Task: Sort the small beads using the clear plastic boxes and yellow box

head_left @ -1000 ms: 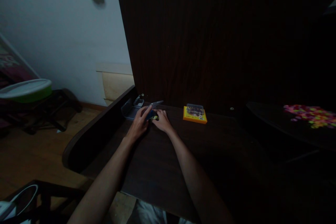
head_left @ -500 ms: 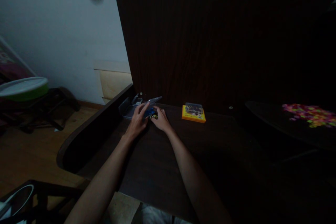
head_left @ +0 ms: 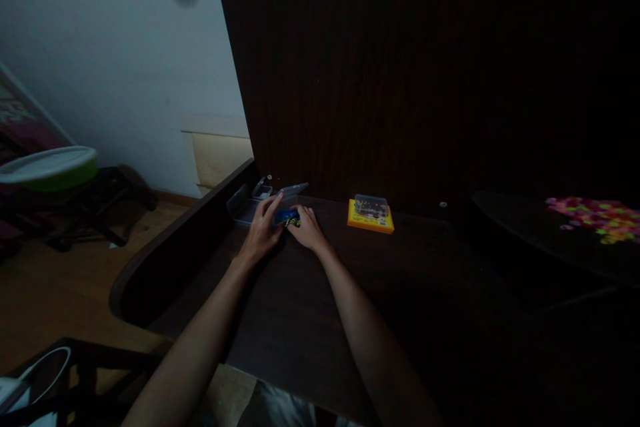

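The person's left hand [head_left: 261, 232] is at a clear plastic case with a raised lid [head_left: 294, 193] on the dark wooden desk [head_left: 300, 320], its thumb and forefinger parted; whether they grip the case cannot be told. The right hand [head_left: 307, 231] bends its fingers over small black-and-yellow pieces [head_left: 293, 221] beside a blue object [head_left: 285, 215]; their hold is hidden.

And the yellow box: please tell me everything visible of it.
The yellow box is flat and rectangular, with an orange front edge and dark marks on top. Its material is unclear. It lies flat on the dark table near the back panel, apart from the right hand. A clear case showing small specks rests on it, hiding part of its top.
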Available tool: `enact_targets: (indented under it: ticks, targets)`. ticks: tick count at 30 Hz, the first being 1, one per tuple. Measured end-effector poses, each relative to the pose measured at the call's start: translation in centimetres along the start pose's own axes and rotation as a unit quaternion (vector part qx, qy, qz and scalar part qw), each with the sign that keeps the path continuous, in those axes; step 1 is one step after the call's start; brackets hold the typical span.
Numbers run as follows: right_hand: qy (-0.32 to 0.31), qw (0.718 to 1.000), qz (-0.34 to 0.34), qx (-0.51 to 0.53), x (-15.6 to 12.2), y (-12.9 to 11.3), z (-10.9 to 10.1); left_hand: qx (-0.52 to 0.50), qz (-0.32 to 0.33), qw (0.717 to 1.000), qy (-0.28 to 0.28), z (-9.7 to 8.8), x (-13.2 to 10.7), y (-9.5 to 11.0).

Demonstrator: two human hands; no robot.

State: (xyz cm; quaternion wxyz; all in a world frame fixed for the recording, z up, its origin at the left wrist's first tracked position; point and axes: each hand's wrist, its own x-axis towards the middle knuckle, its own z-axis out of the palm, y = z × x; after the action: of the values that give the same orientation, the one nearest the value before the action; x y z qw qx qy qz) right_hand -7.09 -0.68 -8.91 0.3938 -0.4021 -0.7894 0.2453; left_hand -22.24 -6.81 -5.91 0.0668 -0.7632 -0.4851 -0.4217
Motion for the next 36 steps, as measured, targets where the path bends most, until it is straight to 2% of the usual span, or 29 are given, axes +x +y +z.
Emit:
enact_targets:
  ticks: [6,12,19,23,27,32,36]
  targets:
    - [0.004,1.0,0.014,0.02,-0.1,-0.4,-0.2,-0.007,-0.011,1.0,0.017,0.3,0.1,-0.1]
    - [0.012,0.994,0.073,0.079,0.0,-0.5,-0.3,0.001,0.01,1.0,0.013,0.9,0.0,0.3]
    - [0.038,0.995,0.082,0.047,0.3,-0.2,0.3,0.013,0.035,0.999,-0.012,1.6,-0.2,1.0]
    - [0.05,0.997,0.063,0.022,0.4,-0.1,0.3,0.018,0.035,0.999,-0.019,1.8,-0.4,1.1]
    - [0.049,0.997,0.058,0.015,0.4,-0.1,0.2,0.011,0.037,0.999,-0.012,1.8,-0.4,1.2]
    - [0.042,0.996,0.076,0.026,0.2,0.0,0.1,0.01,0.018,1.0,-0.006,1.6,-0.3,1.3]
    - [0.039,0.994,0.09,0.041,0.2,0.0,0.0,0.005,0.028,1.0,0.0,1.5,-0.3,1.2]
